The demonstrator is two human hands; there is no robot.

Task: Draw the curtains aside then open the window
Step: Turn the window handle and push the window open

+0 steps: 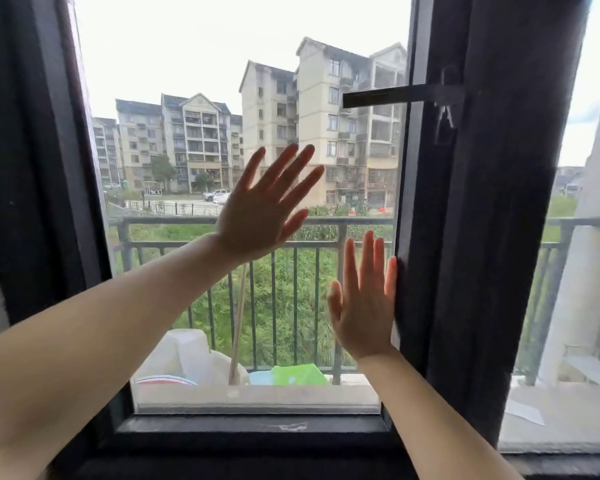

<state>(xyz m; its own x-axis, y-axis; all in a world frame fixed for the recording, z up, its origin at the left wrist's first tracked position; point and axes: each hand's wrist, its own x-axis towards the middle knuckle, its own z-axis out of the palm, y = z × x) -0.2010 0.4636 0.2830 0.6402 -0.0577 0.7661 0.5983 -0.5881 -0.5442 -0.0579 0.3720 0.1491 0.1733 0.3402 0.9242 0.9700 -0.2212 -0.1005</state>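
Left hand [257, 209]: centre of the frame, fingers spread wide, palm flat toward the glass, holding nothing; forearm enters from the lower left.
Right hand [362, 306]: lower right of centre, fingers extended and close together, palm toward the glass, holding nothing; little-finger edge touches the dark vertical stile.
Window [194, 306]: glazed pane fills the centre of the frame, set in a dark frame [250, 427] along the bottom and left.
Stile [465, 237]: wide dark upright right of centre; open gap to its right shows the outdoors directly.
Handle [395, 95]: dark lever in the upper right, horizontal, pointing left across the glass.
Curtains: not identifiable in view.
Balcony railing [174, 221]: grey metal bars beyond the glass, mid-frame.
Balcony items: white container [187, 351] and green object [297, 374] at lower centre.
Apartment blocks [274, 133]: far, upper centre.
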